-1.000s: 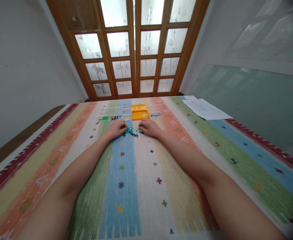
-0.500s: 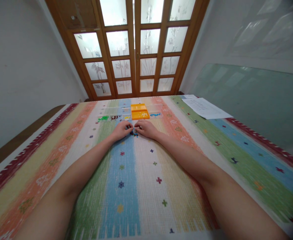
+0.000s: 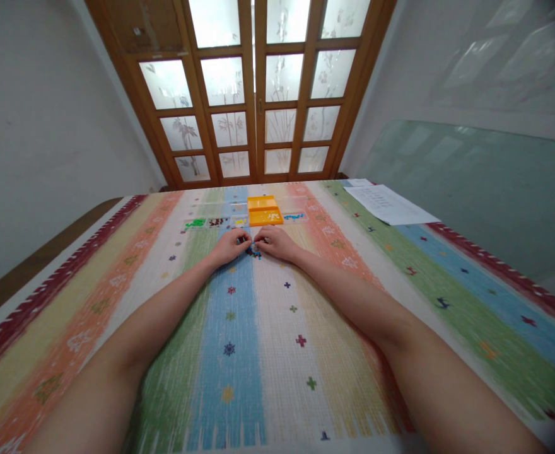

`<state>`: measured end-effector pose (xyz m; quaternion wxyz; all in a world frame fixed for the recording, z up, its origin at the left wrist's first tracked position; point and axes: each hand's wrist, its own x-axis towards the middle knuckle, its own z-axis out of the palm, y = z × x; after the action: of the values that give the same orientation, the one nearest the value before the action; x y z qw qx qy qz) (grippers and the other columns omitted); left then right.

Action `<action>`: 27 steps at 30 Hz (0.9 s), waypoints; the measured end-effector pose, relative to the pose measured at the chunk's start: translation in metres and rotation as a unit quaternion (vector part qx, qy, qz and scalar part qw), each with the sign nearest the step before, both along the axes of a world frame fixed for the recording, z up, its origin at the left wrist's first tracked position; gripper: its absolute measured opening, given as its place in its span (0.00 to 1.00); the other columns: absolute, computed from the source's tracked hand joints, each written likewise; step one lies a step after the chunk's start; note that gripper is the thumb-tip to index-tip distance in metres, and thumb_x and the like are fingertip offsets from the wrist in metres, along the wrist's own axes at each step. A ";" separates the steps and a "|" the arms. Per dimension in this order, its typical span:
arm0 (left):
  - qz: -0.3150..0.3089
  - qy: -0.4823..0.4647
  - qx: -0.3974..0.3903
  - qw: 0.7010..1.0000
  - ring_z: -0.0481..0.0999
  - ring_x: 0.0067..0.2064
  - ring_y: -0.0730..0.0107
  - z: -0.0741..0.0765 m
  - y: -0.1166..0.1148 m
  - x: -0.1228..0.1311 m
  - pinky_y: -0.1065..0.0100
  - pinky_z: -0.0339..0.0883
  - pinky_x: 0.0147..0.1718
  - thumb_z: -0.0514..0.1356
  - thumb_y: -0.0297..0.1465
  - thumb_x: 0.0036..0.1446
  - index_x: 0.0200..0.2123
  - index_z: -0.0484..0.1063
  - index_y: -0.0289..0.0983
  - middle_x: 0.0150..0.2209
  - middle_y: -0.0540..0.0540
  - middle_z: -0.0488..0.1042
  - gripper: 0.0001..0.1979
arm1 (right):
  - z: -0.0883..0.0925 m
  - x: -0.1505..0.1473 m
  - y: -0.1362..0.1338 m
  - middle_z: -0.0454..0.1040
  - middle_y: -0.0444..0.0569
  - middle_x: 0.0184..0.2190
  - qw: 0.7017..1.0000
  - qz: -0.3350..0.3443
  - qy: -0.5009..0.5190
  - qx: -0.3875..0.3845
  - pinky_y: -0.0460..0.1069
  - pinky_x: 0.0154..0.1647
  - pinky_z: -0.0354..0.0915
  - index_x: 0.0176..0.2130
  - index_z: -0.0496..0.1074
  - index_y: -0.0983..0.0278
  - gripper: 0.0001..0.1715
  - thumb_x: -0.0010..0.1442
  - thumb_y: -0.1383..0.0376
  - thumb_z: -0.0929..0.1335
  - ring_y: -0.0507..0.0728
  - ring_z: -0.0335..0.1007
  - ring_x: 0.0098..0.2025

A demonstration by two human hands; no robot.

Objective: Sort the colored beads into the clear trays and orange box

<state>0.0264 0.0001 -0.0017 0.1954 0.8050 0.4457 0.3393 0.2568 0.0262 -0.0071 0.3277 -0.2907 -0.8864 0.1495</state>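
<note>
My left hand (image 3: 231, 246) and my right hand (image 3: 277, 243) meet almost fingertip to fingertip over the striped tablecloth, both with bent fingers pinched together. Whatever sits between the fingertips is too small to make out. Just below the fingers lies a small pile of tiny mixed-colour pieces (image 3: 256, 255), dark and blue ones among them, partly covered by the hands. Right behind the hands stands an open orange-yellow box (image 3: 265, 218) with small white pieces in it. Beside it are clear boxes holding green pieces (image 3: 195, 224), dark red-brown pieces (image 3: 217, 222), yellow pieces (image 3: 240, 222) and blue pieces (image 3: 294, 217).
White paper sheets (image 3: 388, 205) lie at the far right of the table. The striped tablecloth (image 3: 277, 378) spreads under both forearms. A glass-paned wooden door (image 3: 257, 126) stands beyond the table, and a greenish glass panel (image 3: 485, 176) leans at the right wall.
</note>
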 end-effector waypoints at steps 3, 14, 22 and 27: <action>0.006 -0.005 -0.009 1.000 0.75 0.37 0.67 -0.001 0.000 0.001 0.66 0.67 0.38 0.63 0.35 0.62 0.36 0.78 0.38 0.36 0.47 0.79 0.08 | 0.000 -0.001 0.000 0.79 0.48 0.36 1.000 0.005 0.009 0.000 0.50 0.46 0.63 0.37 0.79 0.61 0.05 0.65 0.67 0.71 0.56 0.72 0.41; 0.074 -0.068 -0.058 0.993 0.77 0.38 0.64 -0.010 0.021 -0.023 0.63 0.71 0.42 0.60 0.35 0.61 0.38 0.79 0.38 0.36 0.47 0.81 0.09 | -0.011 0.020 0.026 0.80 0.48 0.36 0.990 -0.124 0.064 -0.021 0.50 0.43 0.63 0.36 0.79 0.62 0.06 0.65 0.65 0.70 0.56 0.72 0.39; 0.103 0.033 0.006 0.994 0.78 0.42 0.61 -0.016 0.023 -0.034 0.61 0.70 0.47 0.60 0.32 0.61 0.39 0.80 0.40 0.40 0.46 0.82 0.08 | -0.008 0.052 0.049 0.80 0.50 0.36 0.956 -0.281 0.074 -0.034 0.49 0.41 0.62 0.38 0.80 0.63 0.09 0.65 0.63 0.69 0.57 0.71 0.38; 0.096 0.110 0.047 0.988 0.77 0.45 0.58 -0.011 0.017 -0.032 0.58 0.69 0.51 0.60 0.30 0.62 0.39 0.81 0.40 0.41 0.44 0.80 0.08 | -0.009 0.072 0.063 0.80 0.51 0.35 0.917 -0.390 0.065 -0.049 0.50 0.38 0.61 0.42 0.81 0.63 0.12 0.66 0.61 0.68 0.57 0.71 0.36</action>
<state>-0.0059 0.0175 -0.0125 0.0736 0.7991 0.5235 0.2863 0.3292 0.0892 -0.0158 0.4019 -0.6185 -0.6714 0.0719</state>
